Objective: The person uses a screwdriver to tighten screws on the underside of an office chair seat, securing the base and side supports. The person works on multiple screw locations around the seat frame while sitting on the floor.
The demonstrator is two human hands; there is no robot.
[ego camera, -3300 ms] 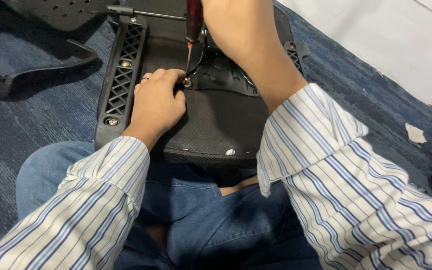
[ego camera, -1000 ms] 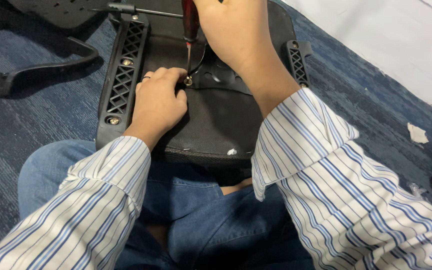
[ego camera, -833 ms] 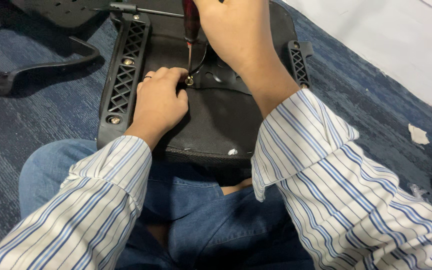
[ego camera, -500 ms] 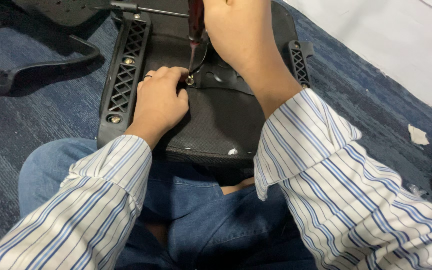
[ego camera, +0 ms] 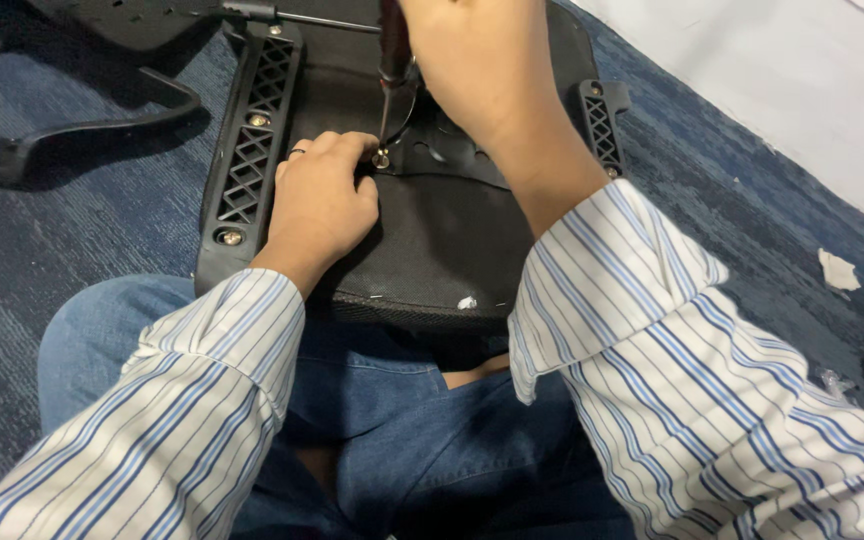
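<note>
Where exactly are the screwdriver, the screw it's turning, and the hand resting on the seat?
screwdriver (ego camera: pixel 393 45), head view, on its dark red handle below the gripping hand.
screw (ego camera: pixel 380 159), head view, on its metal head under the tip.
left hand (ego camera: pixel 320 205), head view, on the back of the hand.

The seat panel (ego camera: pixel 432 240) is propped on the lap; the left hand (ego camera: pixel 320 205) is laid on it, left of the screw (ego camera: pixel 380 159) (screwdriver (ego camera: pixel 393 55) above); an armrest (ego camera: pixel 62 140) lies far left.
</note>
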